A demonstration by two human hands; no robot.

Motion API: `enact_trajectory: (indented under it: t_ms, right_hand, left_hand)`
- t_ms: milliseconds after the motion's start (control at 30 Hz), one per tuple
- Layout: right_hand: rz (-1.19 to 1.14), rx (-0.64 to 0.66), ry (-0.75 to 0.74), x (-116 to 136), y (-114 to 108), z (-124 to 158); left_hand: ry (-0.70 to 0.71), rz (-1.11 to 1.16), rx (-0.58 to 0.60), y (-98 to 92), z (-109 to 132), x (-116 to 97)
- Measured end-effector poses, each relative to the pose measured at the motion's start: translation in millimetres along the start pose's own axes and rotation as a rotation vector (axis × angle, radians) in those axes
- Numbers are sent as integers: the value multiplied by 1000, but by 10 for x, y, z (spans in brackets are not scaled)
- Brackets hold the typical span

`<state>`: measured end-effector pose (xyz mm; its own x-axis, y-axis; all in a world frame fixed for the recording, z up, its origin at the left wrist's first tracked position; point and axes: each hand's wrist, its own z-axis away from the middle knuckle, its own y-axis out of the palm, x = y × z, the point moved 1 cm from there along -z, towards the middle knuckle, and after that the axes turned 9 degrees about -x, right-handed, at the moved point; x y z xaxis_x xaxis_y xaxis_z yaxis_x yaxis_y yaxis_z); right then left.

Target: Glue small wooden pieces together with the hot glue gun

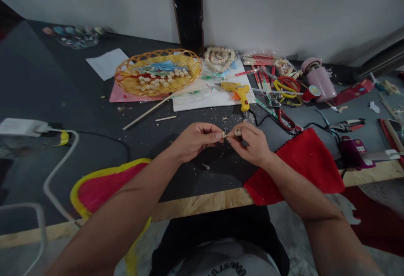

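the dark tabletop fills most of the view. a red cloth hangs over its near edge beneath the right forearm. farther back on the left sits a yellow woven basket with small pale bits in it. a white sheet lies just beside the basket, and a yellow glue gun rests on that sheet, straight beyond the hands.

both hands hover above the middle of the tabletop, near its front edge, knuckles up and fingertips pointing at each other. the left hand has its grip pinched together, thumb against forefinger, on a small pale piece that juts out toward the right. the right hand has its grip closed on a short pale stub, held just beside the piece and a touch higher.

the piece lies in the narrow gap between the two grips, at the very tip of the left one. the right fingertips sit close against it from the other side. whether stub and piece actually touch is too small to tell, and so is the stub's long axis.
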<state>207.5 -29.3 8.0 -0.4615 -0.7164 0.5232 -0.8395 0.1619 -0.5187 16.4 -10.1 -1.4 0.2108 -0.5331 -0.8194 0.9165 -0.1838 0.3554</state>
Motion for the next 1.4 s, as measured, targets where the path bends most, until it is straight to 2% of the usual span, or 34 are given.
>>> enact_trajectory:
  t_ms: [167, 300, 467, 600, 900, 1067, 1400]
  right_hand:
    - [26, 10, 4, 4, 8, -8]
    - [-75, -32, 28, -1, -28, -6]
    - [-132, 49, 57, -32, -17, 16]
    - [-160, 52, 56, -32, 12, 20]
    - [-117, -22, 28, 19, 27, -4]
    - [-6, -8, 69, 3, 34, 6]
    - [56, -57, -28, -20, 68, 20]
  left_hand:
    - [0, -13, 6, 3, 8, -11]
    - [6, -17, 16, 7, 18, -22]
    - [9, -41, 39, 4, 23, -20]
    - [1, -71, 69, 2, 24, -14]
    - [2, 3, 69, 21, 28, -17]
    - [20, -8, 43, -7, 16, 0]
    - [65, -29, 12, -2, 8, 14]
